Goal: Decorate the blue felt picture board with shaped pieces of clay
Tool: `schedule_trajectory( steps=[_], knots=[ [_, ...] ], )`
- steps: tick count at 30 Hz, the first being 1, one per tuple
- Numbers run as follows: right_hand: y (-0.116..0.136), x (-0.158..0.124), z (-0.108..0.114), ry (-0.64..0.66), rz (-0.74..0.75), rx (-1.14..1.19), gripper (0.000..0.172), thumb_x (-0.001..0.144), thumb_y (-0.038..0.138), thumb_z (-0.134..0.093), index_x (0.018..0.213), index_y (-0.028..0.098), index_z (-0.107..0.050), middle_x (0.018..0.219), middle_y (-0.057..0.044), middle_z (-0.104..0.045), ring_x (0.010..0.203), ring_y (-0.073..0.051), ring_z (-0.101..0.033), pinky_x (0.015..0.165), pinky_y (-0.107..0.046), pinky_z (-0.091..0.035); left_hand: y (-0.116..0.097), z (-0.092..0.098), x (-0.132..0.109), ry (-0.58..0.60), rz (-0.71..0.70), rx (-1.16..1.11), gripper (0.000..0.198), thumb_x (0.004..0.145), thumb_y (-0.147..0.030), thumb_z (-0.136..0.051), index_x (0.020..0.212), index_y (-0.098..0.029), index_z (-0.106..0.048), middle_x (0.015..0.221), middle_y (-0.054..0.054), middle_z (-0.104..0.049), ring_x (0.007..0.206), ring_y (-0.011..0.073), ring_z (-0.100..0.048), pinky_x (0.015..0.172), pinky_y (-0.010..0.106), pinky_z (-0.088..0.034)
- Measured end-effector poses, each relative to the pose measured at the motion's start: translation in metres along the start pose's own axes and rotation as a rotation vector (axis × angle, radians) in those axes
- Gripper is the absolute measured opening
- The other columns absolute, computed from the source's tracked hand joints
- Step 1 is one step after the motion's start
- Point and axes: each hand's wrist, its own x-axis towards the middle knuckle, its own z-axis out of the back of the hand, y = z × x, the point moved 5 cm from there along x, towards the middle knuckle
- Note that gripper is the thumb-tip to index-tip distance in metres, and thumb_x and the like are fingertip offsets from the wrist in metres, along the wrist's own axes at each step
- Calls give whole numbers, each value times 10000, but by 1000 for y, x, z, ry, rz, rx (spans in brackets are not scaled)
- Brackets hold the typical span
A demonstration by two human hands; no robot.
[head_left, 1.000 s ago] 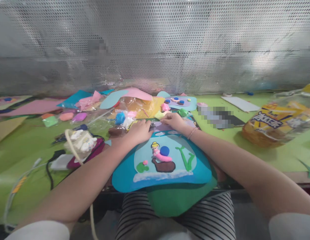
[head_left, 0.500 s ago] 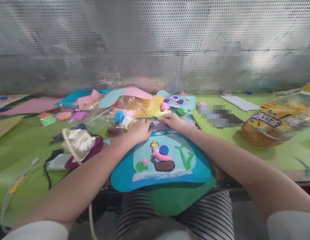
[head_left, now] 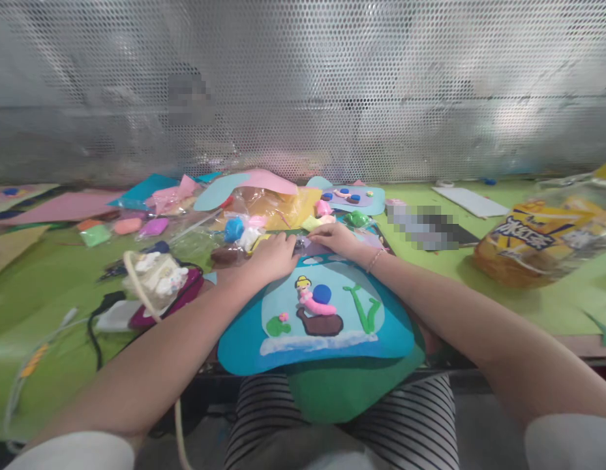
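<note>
A blue paper sheet (head_left: 400, 326) lies in front of me at the table's edge. On its light-blue panel are a pink clay snail body with a blue ball (head_left: 322, 294), a brown clay shape (head_left: 321, 323) and green clay strands (head_left: 366, 310). My left hand (head_left: 279, 253) rests at the sheet's upper left, its fingers curled; what is under them is hidden. My right hand (head_left: 336, 237) is at the upper right, fingertips pinched together over purple material, and I cannot make out what they hold. Between the hands is a small dark, shiny thing (head_left: 299, 244).
A large drink bottle (head_left: 532, 245) lies tilted at the right. Bagged clay lumps (head_left: 234, 228) and coloured papers (head_left: 263, 181) lie behind the hands. A magenta case (head_left: 190, 290), a white charger (head_left: 117, 316) and cables are at the left. A perforated metal screen (head_left: 303, 85) stands behind.
The right fingertips have shifted very slightly, and the small shiny thing between the hands shows a little more. Otherwise the scene is nearly the same, with a tiny shift of view.
</note>
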Motion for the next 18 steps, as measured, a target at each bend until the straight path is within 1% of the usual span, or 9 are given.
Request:
schedule_trajectory(
  steps=[5,9,14,18],
  knots=[
    [-2,1,-2,-6,-2,33,238,811,263,-541,870,112,-716,751,-48,-705,647,-118,-597,616,-215,-465,0,-1,0,7,-1,0,382,888,-414,-401,1107,-127,-524,1057,155,-581,1006,304,-564,802,389,-443],
    [-5,3,-4,22,-5,37,250,834,261,-514,895,114,-707,757,-43,-700,623,-105,-581,595,-207,-461,0,-1,0,22,11,-17,374,891,-415,-407,1109,-133,-522,1063,150,-579,1026,298,-555,819,383,-434],
    [-6,3,-5,29,-8,38,255,835,269,-513,900,110,-701,752,-39,-687,601,-94,-556,559,-194,-442,-1,0,0,13,1,2,386,892,-412,-402,1112,-119,-521,1055,157,-580,1009,309,-562,801,394,-441],
    [-8,4,-6,32,-3,42,246,827,255,-516,901,110,-701,754,-36,-682,607,-94,-551,570,-197,-444,-1,1,0,11,-8,24,384,893,-407,-398,1107,-112,-521,1046,157,-584,994,312,-569,784,393,-453]
  ],
)
